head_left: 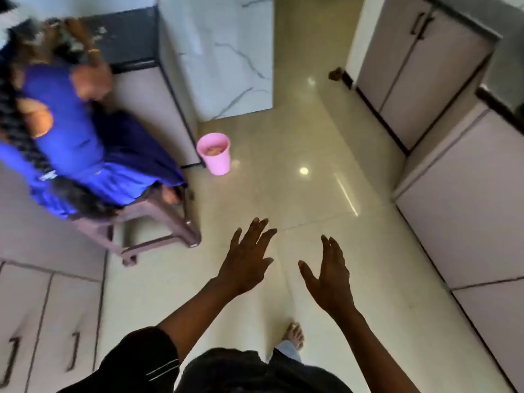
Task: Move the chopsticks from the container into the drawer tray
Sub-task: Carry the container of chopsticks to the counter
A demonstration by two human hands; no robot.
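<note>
Neither chopsticks, their container nor a drawer tray shows in the head view. My left hand (249, 258) is stretched out over the glossy cream floor, fingers spread, holding nothing. My right hand (329, 275) hangs beside it, a little lower and to the right, also with fingers apart and nothing in it. Below them I see my dark top and one bare foot (295, 334) on the tiles.
A person in blue sits on a brown plastic chair (158, 225) at the left, beside a dark counter. A pink bucket (216, 153) stands on the floor by a marble-clad pillar (226, 52). Grey cabinets (459, 194) line the right side; handled cabinet doors (56, 321) are at the lower left.
</note>
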